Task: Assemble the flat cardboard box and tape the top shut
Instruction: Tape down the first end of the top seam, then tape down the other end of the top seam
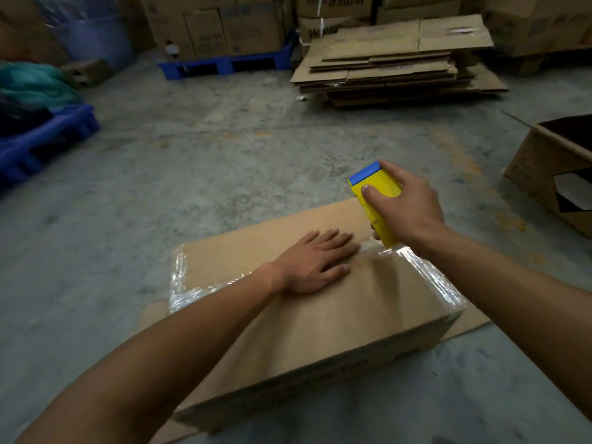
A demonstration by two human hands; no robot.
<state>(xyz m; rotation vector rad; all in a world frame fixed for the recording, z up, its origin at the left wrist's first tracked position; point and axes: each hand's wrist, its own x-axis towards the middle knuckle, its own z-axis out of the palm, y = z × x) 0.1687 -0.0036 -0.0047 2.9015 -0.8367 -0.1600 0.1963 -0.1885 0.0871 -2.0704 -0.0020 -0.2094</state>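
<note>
- grey concrete floor (224, 161) carries a closed cardboard box (320, 315), clear tape glinting along its top edges.
- left hand (315, 262) lies flat, fingers spread, on the box top.
- right hand (407, 203) has its grip clamped on a yellow-and-blue tape dispenser (376, 200) at the far edge.
- flattened cardboard stack (397, 62) well behind; open box (551, 174) at right.

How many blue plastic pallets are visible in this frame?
2. One blue pallet sits at the left edge under a dark and teal heap; the other lies at the back under stacked cartons. More may be hidden behind the boxes.
</note>
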